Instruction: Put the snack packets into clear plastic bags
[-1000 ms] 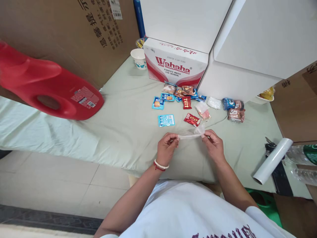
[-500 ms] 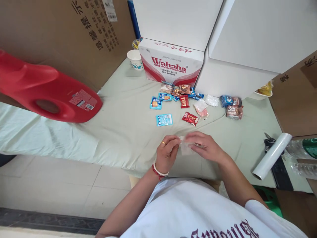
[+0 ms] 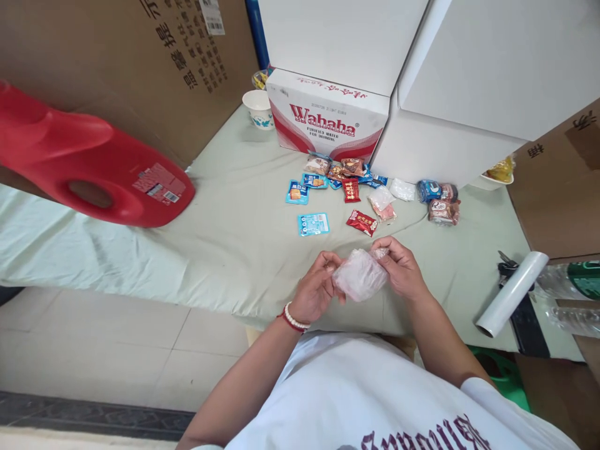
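Note:
Between my two hands a thin, clear plastic bag (image 3: 360, 275) is spread open above the front of the table. My left hand (image 3: 319, 286), wearing a beaded bracelet, grips its left edge. At its upper right corner, my right hand (image 3: 398, 265) pinches the plastic between thumb and fingers. Just beyond lie a light blue snack packet (image 3: 314, 224) and a red candy packet (image 3: 362, 222). Behind these is a pile of small wrapped snacks (image 3: 344, 172), beside a pinkish packet (image 3: 382, 203) and a folded white piece of plastic (image 3: 402, 189).
A big red jug (image 3: 103, 169) lies at the left. A Wahaha carton (image 3: 328, 119) and white boxes (image 3: 473, 69) stand at the back, with a paper cup (image 3: 259, 109) beside the carton. On the right are more snacks (image 3: 440, 201), a plastic roll (image 3: 512, 294) and bottles (image 3: 562, 281).
The bag, earlier bunched and blurred between my fingers, is now spread wider. My left hand has turned more open and shifted a little lower; my right hand has moved slightly right.

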Demonstrator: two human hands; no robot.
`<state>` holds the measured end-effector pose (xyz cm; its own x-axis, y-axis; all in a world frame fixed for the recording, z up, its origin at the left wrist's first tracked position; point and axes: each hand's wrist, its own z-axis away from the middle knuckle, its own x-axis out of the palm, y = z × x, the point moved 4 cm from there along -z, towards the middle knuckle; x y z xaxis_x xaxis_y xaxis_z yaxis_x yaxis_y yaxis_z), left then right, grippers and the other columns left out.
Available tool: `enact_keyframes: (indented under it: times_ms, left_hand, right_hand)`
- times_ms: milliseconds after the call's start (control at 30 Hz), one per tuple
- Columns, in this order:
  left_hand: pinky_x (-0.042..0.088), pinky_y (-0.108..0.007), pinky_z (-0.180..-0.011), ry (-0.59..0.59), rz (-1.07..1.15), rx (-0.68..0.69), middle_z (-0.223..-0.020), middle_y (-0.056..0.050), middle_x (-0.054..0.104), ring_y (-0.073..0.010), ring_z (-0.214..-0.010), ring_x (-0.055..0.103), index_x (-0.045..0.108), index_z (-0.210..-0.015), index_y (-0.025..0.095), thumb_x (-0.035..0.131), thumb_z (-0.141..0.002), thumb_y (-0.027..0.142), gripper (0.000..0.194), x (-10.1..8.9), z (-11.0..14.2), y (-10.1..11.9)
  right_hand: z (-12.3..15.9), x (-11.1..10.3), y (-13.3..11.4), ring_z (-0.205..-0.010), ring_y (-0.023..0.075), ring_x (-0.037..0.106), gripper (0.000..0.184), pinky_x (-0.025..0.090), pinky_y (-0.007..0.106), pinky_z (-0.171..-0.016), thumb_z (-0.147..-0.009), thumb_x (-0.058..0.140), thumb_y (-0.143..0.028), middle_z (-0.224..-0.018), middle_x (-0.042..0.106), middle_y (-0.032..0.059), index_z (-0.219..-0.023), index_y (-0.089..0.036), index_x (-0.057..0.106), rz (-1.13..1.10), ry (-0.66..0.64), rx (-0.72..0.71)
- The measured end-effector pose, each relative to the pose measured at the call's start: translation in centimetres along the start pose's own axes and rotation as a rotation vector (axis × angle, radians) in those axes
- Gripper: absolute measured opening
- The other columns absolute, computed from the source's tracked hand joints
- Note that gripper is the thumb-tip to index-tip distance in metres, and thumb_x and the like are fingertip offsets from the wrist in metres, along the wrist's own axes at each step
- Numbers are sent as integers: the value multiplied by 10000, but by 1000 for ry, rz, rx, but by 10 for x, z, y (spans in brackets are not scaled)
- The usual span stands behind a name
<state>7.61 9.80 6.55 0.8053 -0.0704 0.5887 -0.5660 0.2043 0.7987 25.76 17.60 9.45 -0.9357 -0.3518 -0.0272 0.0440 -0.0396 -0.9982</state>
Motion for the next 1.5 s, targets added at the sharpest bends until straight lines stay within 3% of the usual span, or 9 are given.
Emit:
enact_keyframes:
  times_ms: [133, 333, 567, 700, 833, 1000, 1133, 1267, 1500]
  left_hand:
    - [346, -208, -429, -73, -20, -91, -775, 30, 607, -85, -485, 510, 547, -1330, 271, 811, -751, 505, 679, 17, -3, -10]
    - [430, -266, -694, 250, -418, 207, -772, -5, 594, -127, -722, 527, 713, -789, 189, 750, -848, 425, 246, 9, -4, 5]
    - [500, -316, -815, 148, -530, 364, -1057, -71, 671, -203, -954, 618, 733, -1091, 246, 789, -798, 387, 330, 18, 4, 13]
    - [480, -332, -822, 192, -651, 437, -881, -38, 686, -187, -849, 597, 765, -893, 250, 735, -859, 323, 86, 31, 9, 13]
    - [460, -315, -773, 263, -620, 442, -779, -19, 642, -167, -761, 557, 709, -821, 226, 648, -934, 348, 177, 23, 16, 16]
    - [500, -327, -797, 176, -644, 515, -1049, -68, 678, -192, -911, 612, 727, -1120, 256, 772, -839, 366, 305, 28, 18, 18]
    - [501, -390, -875, 234, -719, 604, -923, -58, 710, -207, -914, 625, 789, -908, 271, 715, -895, 350, 109, 37, 20, 20]
    - [513, -397, -880, 365, -699, 624, -901, -58, 730, -208, -909, 637, 788, -893, 269, 695, -912, 374, 142, 27, 30, 27]
    - [548, -314, -873, 391, -386, 452, -1007, -31, 706, -164, -975, 666, 653, -952, 238, 674, -929, 445, 209, 11, 32, 24]
  right_hand:
    - [-3, 22, 5, -561, 125, 439, 343, 361, 243, -529, -850, 728, -561, -671, 536, -34, -891, -232, 638, -37, 58, 77]
    - [1, 30, 13, -596, 128, 476, 315, 401, 245, -563, -854, 730, -528, -698, 568, -28, -870, -226, 642, -26, 71, 39]
    - [8, 29, 4, -627, 138, 482, 370, 422, 254, -581, -800, 760, -576, -737, 552, -19, -855, -234, 630, -119, 165, 22]
    - [19, 46, 2, -606, 136, 486, 353, 427, 254, -567, -805, 760, -556, -705, 532, -29, -858, -236, 620, -105, 80, 68]
    - [26, 39, 0, -616, 144, 503, 338, 423, 254, -560, -815, 738, -550, -716, 532, -29, -887, -251, 597, -131, 161, 45]
    - [28, 37, 2, -606, 139, 496, 332, 415, 252, -560, -779, 771, -520, -695, 547, -28, -853, -241, 608, -167, 173, 87]
    - [27, 47, 5, -638, 144, 510, 345, 436, 261, -591, -730, 804, -510, -755, 591, -14, -848, -234, 633, -105, 113, 58]
    - [25, 35, 7, -657, 155, 521, 330, 461, 282, -634, -814, 724, -554, -755, 578, -9, -887, -246, 631, -124, 188, -22]
    - [37, 3, -4, -651, 153, 529, 323, 485, 293, -632, -813, 748, -536, -709, 518, -18, -879, -256, 601, -235, 277, -115]
